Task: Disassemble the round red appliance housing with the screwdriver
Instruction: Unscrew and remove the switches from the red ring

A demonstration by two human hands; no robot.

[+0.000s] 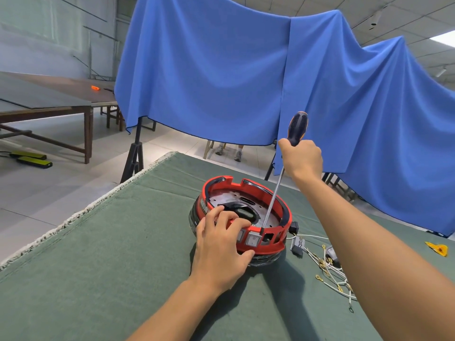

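The round red appliance housing (264, 249) sits upside down on the green cloth-covered table (110, 254), its metal plate and a dark centre opening showing inside the rim. My left hand (221, 244) grips its near rim, fingers curled over the edge and thumb along the lower side. My right hand (301, 158) holds the black and orange handle of a long screwdriver (274, 195). The shaft slants down and its tip meets the housing's near inner wall beside a grey rocker switch (253, 240).
White wires with brass terminals (332, 274) and a small black part (298, 246) lie to the right of the housing. A yellow piece (438, 248) lies at the far right. A blue cloth (246, 77) hangs behind the table. A person's feet show below it.
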